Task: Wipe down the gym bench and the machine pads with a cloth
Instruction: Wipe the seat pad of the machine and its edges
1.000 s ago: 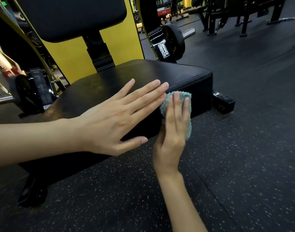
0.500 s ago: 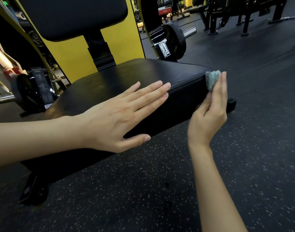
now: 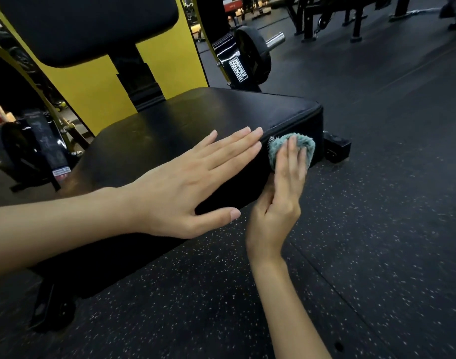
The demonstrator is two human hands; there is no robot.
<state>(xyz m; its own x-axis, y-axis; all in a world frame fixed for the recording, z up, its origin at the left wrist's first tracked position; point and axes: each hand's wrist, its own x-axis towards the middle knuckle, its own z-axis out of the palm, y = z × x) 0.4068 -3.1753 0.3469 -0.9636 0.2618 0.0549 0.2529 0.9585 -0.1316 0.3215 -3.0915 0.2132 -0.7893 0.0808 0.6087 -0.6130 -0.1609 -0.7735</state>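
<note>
Black padded bench seat, left hand flat on top, speckled rubber floor beneath

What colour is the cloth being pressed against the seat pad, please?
Teal, a fluffy blue-green cloth; the head view shows it.

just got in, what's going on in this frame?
A person is wiping a black seat pad on a gym machine. The right hand presses a teal cloth with straight fingers against the pad's front side face, near its right corner. The left hand lies flat on the pad's top, thumb over the front edge. The back pad above is untouched.
</note>
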